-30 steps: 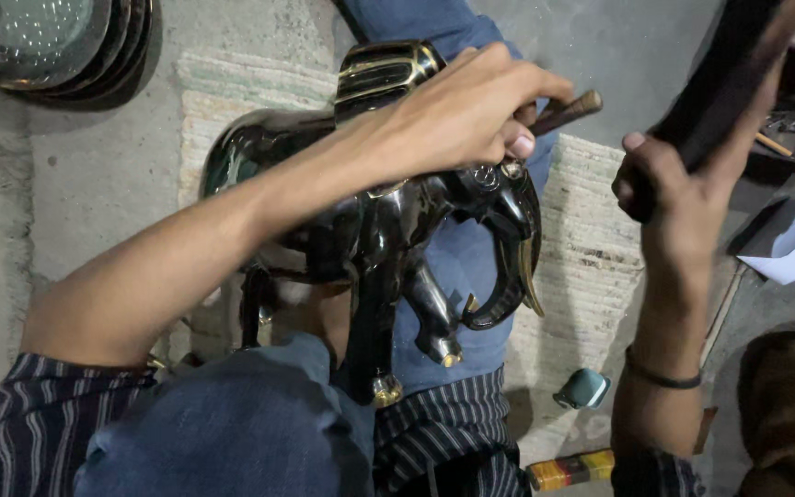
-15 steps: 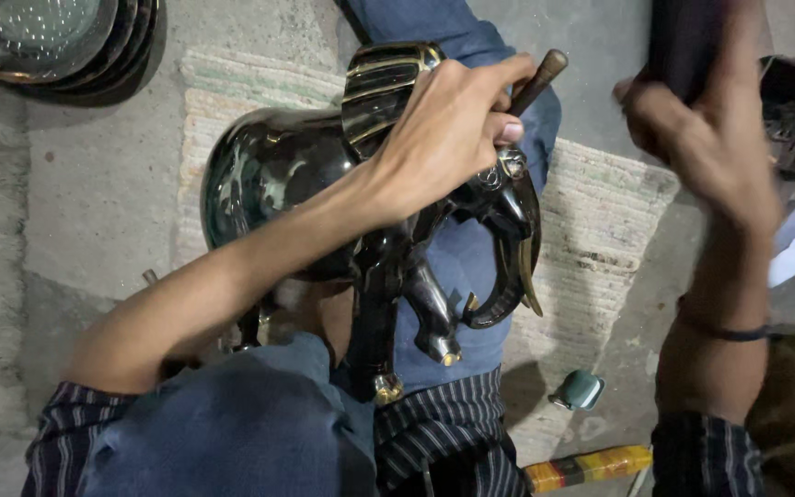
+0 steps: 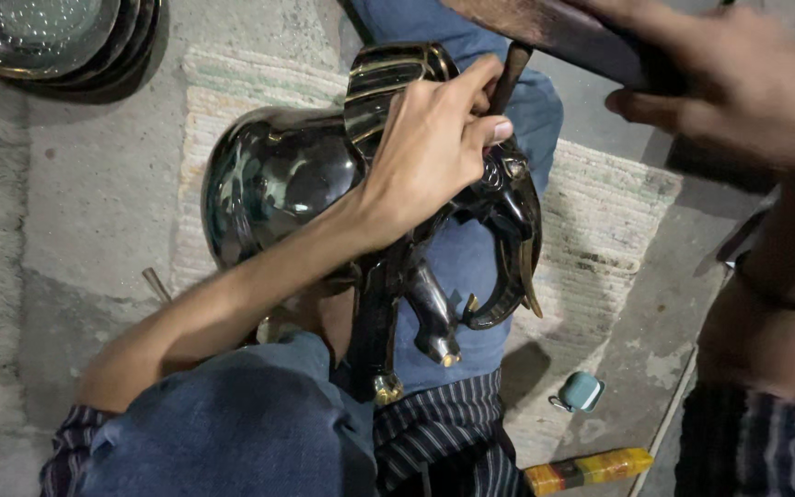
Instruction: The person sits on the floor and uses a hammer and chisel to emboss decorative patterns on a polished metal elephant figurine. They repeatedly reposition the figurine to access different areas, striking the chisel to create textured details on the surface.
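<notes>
A dark, polished metal elephant figure (image 3: pixel 324 184) lies on its side across the person's lap, resting on blue cloth (image 3: pixel 453 267) over the legs. Its long axis runs roughly left to right in the head view: the rounded rump points toward the left edge, the head, trunk and tusks toward the right. The legs point down toward the lower edge, two ending in brass-coloured feet. The trunk curls down and back toward the legs. The left hand (image 3: pixel 425 152) is laid over the head end of the elephant, fingers closed in a pinch on a thin dark rod, apparently a chisel (image 3: pixel 508 78), which stands tilted with its lower end at the head of the figure. The right hand (image 3: pixel 738 83) is clenched around a dark wooden block or mallet (image 3: pixel 563 32), held level just above the upper end of the chisel; whether they touch cannot be told. A woven mat (image 3: pixel 600 212) lies under the figure on the concrete floor (image 3: pixel 75 202). Open floor lies to the left of the rump. A stack of metal bowls (image 3: pixel 57 37) sits well apart at the upper left corner. A small teal object (image 3: pixel 581 391) and a yellow and red stick (image 3: pixel 586 469) lie on the floor near the lower right, below the trunk.
</notes>
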Demonstrator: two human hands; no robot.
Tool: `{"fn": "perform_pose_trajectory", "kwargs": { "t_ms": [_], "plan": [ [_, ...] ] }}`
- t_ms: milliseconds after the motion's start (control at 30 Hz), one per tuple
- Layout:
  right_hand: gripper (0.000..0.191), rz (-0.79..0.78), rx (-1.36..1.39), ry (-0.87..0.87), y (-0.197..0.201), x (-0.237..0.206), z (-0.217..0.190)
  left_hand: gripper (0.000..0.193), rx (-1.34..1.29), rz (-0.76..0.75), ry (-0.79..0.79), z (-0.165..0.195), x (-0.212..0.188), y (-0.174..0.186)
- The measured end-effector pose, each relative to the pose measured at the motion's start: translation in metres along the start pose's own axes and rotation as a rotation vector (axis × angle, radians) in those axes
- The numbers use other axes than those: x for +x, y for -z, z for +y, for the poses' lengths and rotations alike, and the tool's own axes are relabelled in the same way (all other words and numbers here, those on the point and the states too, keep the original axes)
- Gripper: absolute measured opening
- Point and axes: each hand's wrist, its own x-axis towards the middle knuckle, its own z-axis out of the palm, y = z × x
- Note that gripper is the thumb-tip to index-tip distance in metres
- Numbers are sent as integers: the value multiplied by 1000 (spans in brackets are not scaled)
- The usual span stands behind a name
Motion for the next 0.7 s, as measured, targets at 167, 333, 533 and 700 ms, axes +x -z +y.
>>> {"fn": "perform_pose_trajectory", "kwargs": {
  "t_ms": [167, 333, 533, 700],
  "plan": [
    [50, -48, -23, -17, 5, 2, -4, 34, 41, 13, 15, -4, -4, -3],
    [79, 223, 467, -331, -18, -28, -28, 48, -153, -115, 73, -6, 9, 12],
    [90, 843, 1043, -537, -102, -87, -60, 54, -172, -449, -111, -3, 63, 25],
    [92, 1067, 1014, -732, -141, -93, -88, 59, -104, -762, -112, 3, 94, 10]
  ]
}}
